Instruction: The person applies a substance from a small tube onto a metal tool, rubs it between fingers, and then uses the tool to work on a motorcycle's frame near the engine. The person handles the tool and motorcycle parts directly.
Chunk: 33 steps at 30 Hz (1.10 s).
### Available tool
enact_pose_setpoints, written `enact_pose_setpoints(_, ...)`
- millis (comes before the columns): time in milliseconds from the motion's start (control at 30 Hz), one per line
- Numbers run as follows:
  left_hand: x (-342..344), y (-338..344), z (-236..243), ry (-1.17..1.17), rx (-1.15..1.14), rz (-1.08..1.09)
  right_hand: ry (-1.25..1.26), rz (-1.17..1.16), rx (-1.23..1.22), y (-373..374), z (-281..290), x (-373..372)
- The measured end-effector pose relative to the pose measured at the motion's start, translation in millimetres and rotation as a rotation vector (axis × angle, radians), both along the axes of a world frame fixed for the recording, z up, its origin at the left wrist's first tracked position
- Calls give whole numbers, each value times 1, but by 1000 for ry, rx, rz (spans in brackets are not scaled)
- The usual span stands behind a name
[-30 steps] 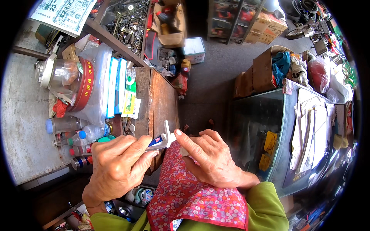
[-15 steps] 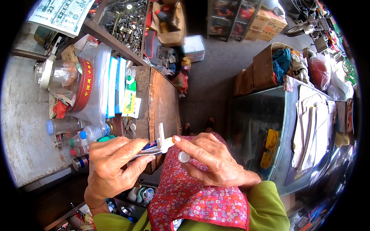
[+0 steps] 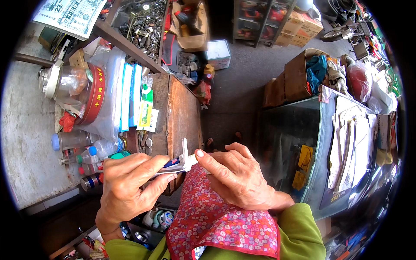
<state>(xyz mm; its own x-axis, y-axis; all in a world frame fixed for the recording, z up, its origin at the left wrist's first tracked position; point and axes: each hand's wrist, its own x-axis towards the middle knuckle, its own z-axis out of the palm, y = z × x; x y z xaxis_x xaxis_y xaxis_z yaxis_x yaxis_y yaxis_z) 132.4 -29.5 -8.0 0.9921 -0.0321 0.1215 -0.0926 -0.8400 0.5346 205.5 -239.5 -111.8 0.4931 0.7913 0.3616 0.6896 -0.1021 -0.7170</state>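
Note:
My left hand (image 3: 132, 182) pinches a slim blue-and-white tube (image 3: 174, 163) between thumb and fingers. A thin white L-shaped strip (image 3: 185, 148) stands up at its end, close to a short pale nozzle (image 3: 193, 160). My right hand (image 3: 238, 177) reaches in from the other side, its index fingertip touching or nearly touching the nozzle. Under that index finger a small white round cap (image 3: 207, 172) is tucked in the fingers, mostly hidden now. Both hands are above my lap, over a red flowered apron (image 3: 221, 225).
On the left, a worn table (image 3: 30, 130) carries a large jar (image 3: 71, 82) and several plastic bottles (image 3: 106, 148). A wooden cabinet (image 3: 184, 112) stands ahead of my left hand. To the right is a glass-topped counter (image 3: 286, 143) with stacked papers (image 3: 349, 147).
My right hand has turned slightly, so the white cap, plainly seen before, is now mostly behind the fingers. The index fingertip has shifted a little at the nozzle; my left hand is nearly still.

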Motion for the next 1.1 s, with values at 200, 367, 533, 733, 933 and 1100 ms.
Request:
enact_pose_setpoints(200, 0, 2, 0, 55, -79, 2, 245, 100, 145, -2, 1, 7)
enact_pose_setpoints(367, 2, 5, -2, 65, -179, -5, 580, 229, 269, -4, 2, 11)
enact_pose_setpoints(533, 3, 7, -6, 50, -252, -17, 810, 303, 360, -3, -7, 6)
enact_pose_setpoints(733, 3, 7, -8, 32, -255, 30, 540, 237, 317, 0, -4, 13)
enact_pose_setpoints(933, 3, 9, -10, 17, -254, 33, 507, 192, 302, 2, 0, 10)
enact_pose_setpoints(1100, 3, 7, -11, 6, -255, 31, 319, 93, 238, 4, -3, 9)
